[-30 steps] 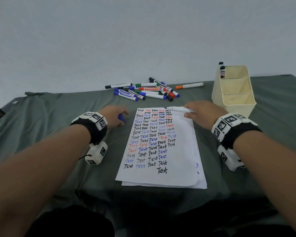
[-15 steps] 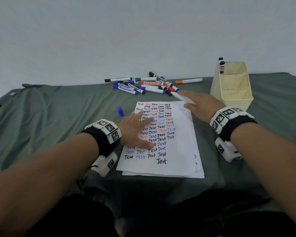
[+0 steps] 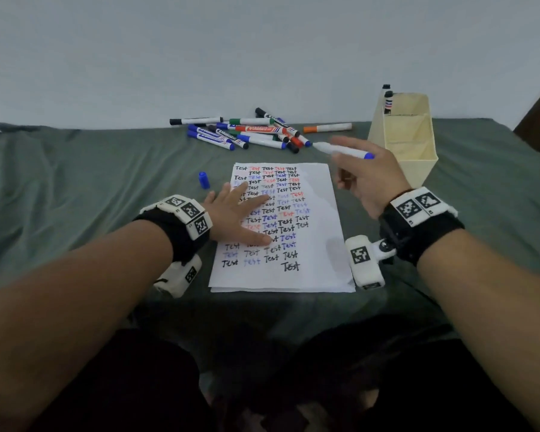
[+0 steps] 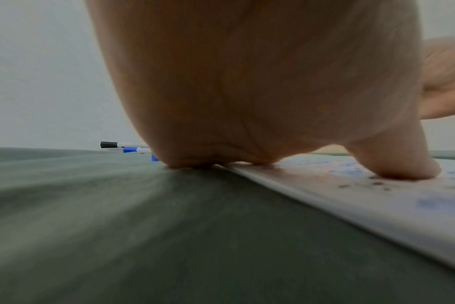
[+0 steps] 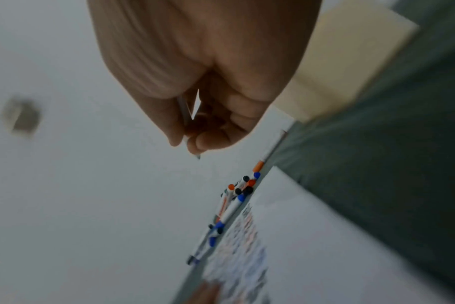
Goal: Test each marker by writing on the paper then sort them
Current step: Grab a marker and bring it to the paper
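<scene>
The left hand lies flat on the paper, the right hand grasps an uncapped blue marker, so next its tip must go down to write.

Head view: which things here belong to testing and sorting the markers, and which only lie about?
Belong to the job:
- uncapped blue marker, held by right hand
- paper, pressed flat by left hand
- blue cap
- marker pile
- orange marker
- cream organizer

Just lying about:
- green cloth
</scene>
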Action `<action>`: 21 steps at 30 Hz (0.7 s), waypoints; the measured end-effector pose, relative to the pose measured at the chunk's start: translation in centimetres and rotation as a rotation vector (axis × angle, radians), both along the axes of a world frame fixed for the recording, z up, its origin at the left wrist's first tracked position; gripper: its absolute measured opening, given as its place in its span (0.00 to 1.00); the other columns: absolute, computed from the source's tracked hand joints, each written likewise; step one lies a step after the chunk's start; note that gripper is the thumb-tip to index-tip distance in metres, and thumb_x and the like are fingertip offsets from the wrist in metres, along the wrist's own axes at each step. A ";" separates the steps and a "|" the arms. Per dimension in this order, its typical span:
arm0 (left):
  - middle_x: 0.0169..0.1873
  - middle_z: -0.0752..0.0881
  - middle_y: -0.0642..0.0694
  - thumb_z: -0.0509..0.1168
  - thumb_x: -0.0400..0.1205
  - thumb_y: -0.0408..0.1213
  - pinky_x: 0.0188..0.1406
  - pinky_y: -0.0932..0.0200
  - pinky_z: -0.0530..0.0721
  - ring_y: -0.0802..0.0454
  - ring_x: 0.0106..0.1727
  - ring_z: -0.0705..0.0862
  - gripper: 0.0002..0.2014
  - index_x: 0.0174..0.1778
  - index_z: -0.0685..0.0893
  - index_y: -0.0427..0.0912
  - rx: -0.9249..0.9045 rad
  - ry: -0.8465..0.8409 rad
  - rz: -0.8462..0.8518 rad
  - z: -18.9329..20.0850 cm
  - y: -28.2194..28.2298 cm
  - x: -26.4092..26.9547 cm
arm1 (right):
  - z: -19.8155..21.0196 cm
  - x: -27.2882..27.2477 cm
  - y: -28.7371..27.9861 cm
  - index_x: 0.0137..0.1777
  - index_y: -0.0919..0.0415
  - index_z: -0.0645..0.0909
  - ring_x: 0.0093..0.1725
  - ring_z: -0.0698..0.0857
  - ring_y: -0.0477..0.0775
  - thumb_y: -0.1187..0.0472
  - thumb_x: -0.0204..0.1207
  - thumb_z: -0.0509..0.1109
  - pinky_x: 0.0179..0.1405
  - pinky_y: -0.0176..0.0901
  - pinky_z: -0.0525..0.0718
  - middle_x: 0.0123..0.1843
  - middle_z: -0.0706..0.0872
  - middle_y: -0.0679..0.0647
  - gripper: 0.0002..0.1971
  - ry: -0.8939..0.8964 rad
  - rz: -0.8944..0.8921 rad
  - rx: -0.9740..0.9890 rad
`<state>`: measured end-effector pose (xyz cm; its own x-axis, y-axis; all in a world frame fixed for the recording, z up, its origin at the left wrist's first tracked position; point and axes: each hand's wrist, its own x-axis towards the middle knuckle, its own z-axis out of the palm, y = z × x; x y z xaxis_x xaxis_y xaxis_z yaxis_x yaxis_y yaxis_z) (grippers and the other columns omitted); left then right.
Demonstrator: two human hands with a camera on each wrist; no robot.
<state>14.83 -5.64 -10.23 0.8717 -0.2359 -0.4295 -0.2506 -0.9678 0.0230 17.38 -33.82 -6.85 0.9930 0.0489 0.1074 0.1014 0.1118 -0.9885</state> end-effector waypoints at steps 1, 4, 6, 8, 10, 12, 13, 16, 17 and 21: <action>0.86 0.31 0.49 0.44 0.53 0.92 0.82 0.30 0.37 0.37 0.86 0.32 0.60 0.81 0.33 0.74 0.003 0.008 -0.001 0.1 -0.1 -0.1 | -0.5 -0.6 0.0 0.56 0.54 0.92 0.29 0.81 0.51 0.63 0.79 0.77 0.31 0.41 0.81 0.33 0.85 0.51 0.08 0.096 0.025 0.138; 0.85 0.28 0.48 0.44 0.54 0.92 0.81 0.30 0.35 0.36 0.85 0.30 0.60 0.80 0.31 0.73 0.019 0.031 0.003 0.3 -0.2 -0.1 | -2.4 -1.7 -0.1 0.46 0.58 0.94 0.28 0.78 0.49 0.52 0.80 0.77 0.28 0.38 0.79 0.30 0.81 0.51 0.10 0.282 0.053 0.226; 0.85 0.27 0.47 0.45 0.57 0.91 0.81 0.30 0.35 0.36 0.85 0.30 0.59 0.81 0.30 0.72 0.031 0.041 0.006 0.4 -0.3 -0.2 | -3.4 -1.9 0.3 0.40 0.59 0.94 0.27 0.77 0.47 0.49 0.79 0.78 0.26 0.37 0.79 0.29 0.81 0.51 0.14 0.319 0.034 0.134; 0.84 0.27 0.47 0.47 0.58 0.90 0.82 0.30 0.35 0.36 0.85 0.29 0.59 0.81 0.30 0.72 0.035 0.048 0.014 0.4 -0.3 -0.2 | -3.9 -2.1 0.7 0.38 0.61 0.92 0.26 0.79 0.47 0.50 0.80 0.77 0.26 0.37 0.81 0.31 0.86 0.53 0.15 0.317 0.032 0.116; 0.84 0.26 0.48 0.47 0.58 0.89 0.82 0.30 0.35 0.37 0.85 0.29 0.59 0.81 0.29 0.71 0.040 0.049 0.020 0.5 -0.4 -0.2 | -4.2 -2.1 0.8 0.38 0.63 0.89 0.28 0.83 0.49 0.53 0.79 0.78 0.30 0.36 0.85 0.35 0.90 0.56 0.14 0.289 0.061 0.152; 0.84 0.26 0.48 0.47 0.58 0.89 0.82 0.30 0.35 0.38 0.85 0.29 0.60 0.81 0.29 0.70 0.042 0.055 0.026 0.6 -0.5 -0.2 | -4.5 -2.3 0.6 0.39 0.65 0.89 0.31 0.86 0.51 0.57 0.74 0.81 0.34 0.37 0.87 0.38 0.91 0.60 0.11 0.248 0.113 0.147; 0.84 0.26 0.48 0.48 0.58 0.89 0.82 0.30 0.35 0.38 0.85 0.29 0.60 0.82 0.29 0.70 0.039 0.059 0.029 0.6 -0.5 -0.2 | -4.5 -2.4 0.6 0.39 0.65 0.90 0.33 0.87 0.52 0.60 0.71 0.83 0.35 0.37 0.88 0.39 0.91 0.62 0.08 0.223 0.135 0.134; 0.84 0.27 0.48 0.48 0.57 0.89 0.82 0.30 0.35 0.38 0.85 0.29 0.60 0.82 0.30 0.70 0.030 0.063 0.035 0.6 -0.6 -0.2 | -4.6 -2.6 0.4 0.32 0.58 0.89 0.32 0.88 0.54 0.72 0.71 0.82 0.35 0.38 0.88 0.37 0.91 0.62 0.11 0.162 0.178 0.077; 0.84 0.26 0.48 0.48 0.56 0.89 0.82 0.30 0.35 0.38 0.85 0.28 0.61 0.82 0.30 0.70 0.028 0.065 0.037 0.6 -0.5 -0.2 | -4.5 -2.7 0.5 0.30 0.55 0.88 0.31 0.88 0.53 0.73 0.71 0.82 0.33 0.39 0.87 0.35 0.91 0.60 0.14 0.139 0.191 0.039; 0.84 0.27 0.48 0.45 0.51 0.92 0.82 0.30 0.35 0.38 0.85 0.28 0.63 0.81 0.30 0.71 0.024 0.070 0.037 0.6 -0.6 -0.2 | -4.4 -2.8 0.7 0.26 0.51 0.84 0.27 0.85 0.54 0.64 0.64 0.84 0.30 0.43 0.82 0.32 0.89 0.61 0.13 0.103 0.184 -0.127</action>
<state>14.62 -6.25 -9.67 0.8475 -0.1930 -0.4945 -0.2132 -0.9769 0.0159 14.57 -33.08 -11.28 0.9715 0.2369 -0.0128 -0.0115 -0.0068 -0.9999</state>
